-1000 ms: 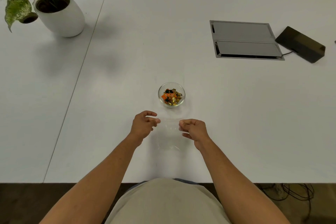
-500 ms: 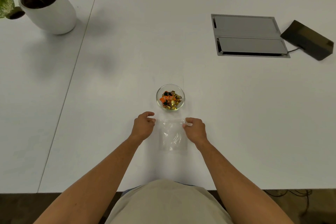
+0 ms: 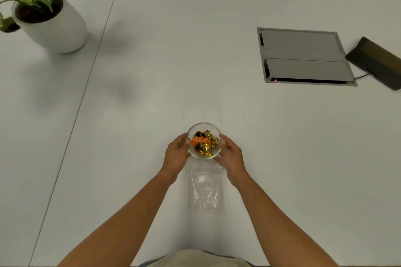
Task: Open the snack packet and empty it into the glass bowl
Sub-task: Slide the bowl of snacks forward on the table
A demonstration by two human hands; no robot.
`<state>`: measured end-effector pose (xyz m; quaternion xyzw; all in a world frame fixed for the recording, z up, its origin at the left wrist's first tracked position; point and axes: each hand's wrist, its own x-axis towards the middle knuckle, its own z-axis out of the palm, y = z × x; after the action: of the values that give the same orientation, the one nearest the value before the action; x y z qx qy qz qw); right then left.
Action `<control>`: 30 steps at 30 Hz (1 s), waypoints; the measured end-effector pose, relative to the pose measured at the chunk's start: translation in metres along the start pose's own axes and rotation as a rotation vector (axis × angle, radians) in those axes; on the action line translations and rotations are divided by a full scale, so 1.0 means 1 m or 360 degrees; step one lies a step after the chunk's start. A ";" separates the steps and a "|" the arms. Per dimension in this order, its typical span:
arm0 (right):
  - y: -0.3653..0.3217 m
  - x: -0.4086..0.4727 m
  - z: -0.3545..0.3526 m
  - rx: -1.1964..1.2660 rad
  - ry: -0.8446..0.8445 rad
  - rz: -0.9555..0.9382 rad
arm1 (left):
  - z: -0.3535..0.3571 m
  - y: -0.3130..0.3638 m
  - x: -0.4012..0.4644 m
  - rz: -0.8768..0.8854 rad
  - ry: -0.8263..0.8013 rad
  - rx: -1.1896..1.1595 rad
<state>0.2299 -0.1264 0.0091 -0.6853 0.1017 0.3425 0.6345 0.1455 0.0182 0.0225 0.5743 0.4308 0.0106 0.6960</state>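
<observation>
Both hands cup the glass bowl (image 3: 204,140) from either side on the white table (image 3: 282,158): the left hand (image 3: 176,155) presses its left wall, the right hand (image 3: 231,155) its right wall, each grip curled around the glass. The bowl holds wrapped sweets (image 3: 204,143) in gold, orange and dark foil. The clear snack packet (image 3: 206,187) lies flat and empty just behind the bowl, between the forearms. A potted plant (image 3: 46,13) stands far left.

Head camera looks forward and down onto the white table (image 3: 260,158).
</observation>
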 end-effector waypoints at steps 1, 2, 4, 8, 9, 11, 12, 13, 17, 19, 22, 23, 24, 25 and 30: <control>-0.001 0.003 0.002 0.0028 0.0012 0.0010 | 0.002 0.001 0.003 -0.0002 0.0012 -0.0022; -0.002 0.006 0.004 0.0042 0.0032 0.0017 | 0.003 0.001 0.005 -0.0012 0.0036 -0.0044; -0.006 0.013 0.006 0.0015 0.0053 -0.0007 | 0.004 0.004 0.012 -0.0042 0.0074 -0.0064; -0.025 0.034 0.013 -0.0065 0.0040 -0.0100 | 0.005 0.020 0.035 -0.0033 0.0093 -0.0059; -0.032 0.042 0.016 -0.0062 0.0039 -0.0112 | 0.005 0.028 0.044 -0.0017 0.0089 -0.0070; -0.047 0.062 0.023 -0.0067 0.0045 -0.0140 | 0.005 0.045 0.065 0.0008 0.0066 -0.0086; -0.056 0.073 0.027 -0.0077 0.0055 -0.0154 | 0.005 0.054 0.076 0.0014 0.0049 -0.0095; -0.065 0.085 0.032 -0.0084 0.0068 -0.0164 | 0.004 0.065 0.088 0.0020 0.0025 -0.0100; -0.103 0.136 0.048 -0.0034 0.0102 -0.0165 | 0.008 0.107 0.137 0.0076 -0.0048 -0.0057; -0.120 0.162 0.055 -0.0007 0.0117 -0.0159 | 0.011 0.126 0.164 0.0106 -0.0056 -0.0023; -0.143 0.201 0.065 0.0005 0.0148 -0.0153 | 0.017 0.150 0.201 0.0143 -0.0064 0.0027; -0.152 0.215 0.068 -0.0007 0.0157 -0.0153 | 0.020 0.158 0.214 0.0150 -0.0056 0.0058; -0.159 0.228 0.070 -0.0017 0.0160 -0.0155 | 0.021 0.165 0.225 0.0153 -0.0050 0.0078; -0.167 0.241 0.074 -0.0023 0.0156 -0.0161 | 0.022 0.173 0.237 0.0163 -0.0045 0.0092; -0.203 0.293 0.091 -0.0078 0.0148 -0.0215 | 0.026 0.203 0.293 0.0221 0.0000 0.0072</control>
<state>0.5338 0.0805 -0.0007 -0.7212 0.0761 0.2692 0.6337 0.4430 0.2156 0.0135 0.6183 0.3900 0.0492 0.6806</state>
